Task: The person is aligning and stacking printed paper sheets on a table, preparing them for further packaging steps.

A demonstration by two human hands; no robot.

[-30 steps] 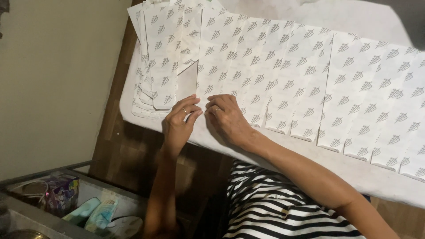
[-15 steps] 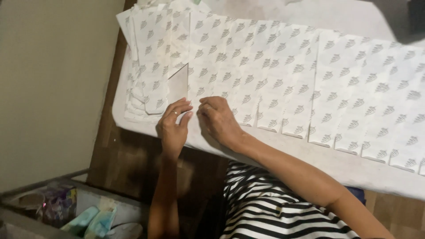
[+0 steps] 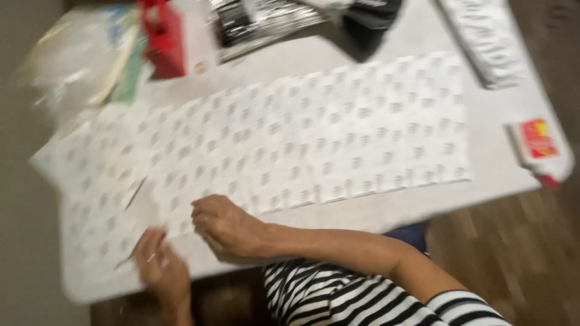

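Note:
The picture is blurred by motion. A row of white sheets with a grey repeated pattern [image 3: 338,127] covers a white table [image 3: 386,211]. My left hand [image 3: 158,265] is at the table's near left corner, its fingers pinched on the edge of one patterned sheet [image 3: 142,205] that lifts slightly. My right hand [image 3: 226,228] rests with curled fingers on the sheets just to the right of it; the blur hides whether it grips anything. A black-and-white striped sleeve covers my right upper arm.
At the table's far side stand a red box [image 3: 164,39], a clear plastic bag [image 3: 75,57], dark shiny packets [image 3: 266,18] and a dark cloth [image 3: 370,21]. A white stack [image 3: 486,42] lies far right, a red-and-yellow pack [image 3: 539,148] at the right edge. Wooden floor [image 3: 513,247] lies below.
The view has swung up and right, now taking in the whole table. Both hands sit lower left in the picture, and the lifted sheet lies flatter than before.

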